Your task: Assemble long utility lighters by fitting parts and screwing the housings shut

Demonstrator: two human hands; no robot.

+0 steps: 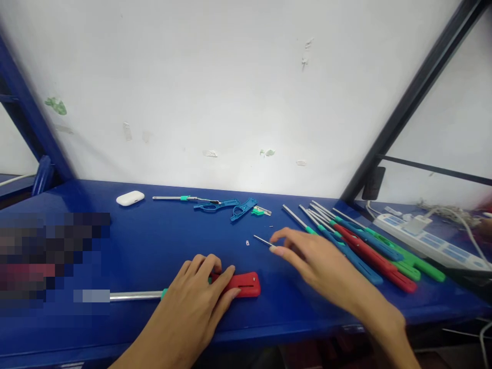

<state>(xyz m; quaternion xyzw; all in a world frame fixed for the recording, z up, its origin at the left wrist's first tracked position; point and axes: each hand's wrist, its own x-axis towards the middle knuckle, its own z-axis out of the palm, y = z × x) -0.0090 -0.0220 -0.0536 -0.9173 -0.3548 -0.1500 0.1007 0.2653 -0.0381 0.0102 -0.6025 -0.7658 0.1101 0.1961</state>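
My left hand (200, 292) rests on a gas lighter with a red handle (244, 284) and a long metal tube (134, 295), fingers curled over where handle meets tube. My right hand (311, 259) reaches left over the blue table (154, 246), fingers stretched out and apart, fingertips at a thin metal pin (262, 240). A tiny white piece (247, 242) lies just left of the pin.
A row of finished lighters, blue (353, 259), red (378, 261) and green (403, 253), lies to the right. Blue handle halves (230, 206), a tube with green collar (180, 198) and a white earbud case (130, 198) sit at the back. A power strip (430, 241) lies far right.
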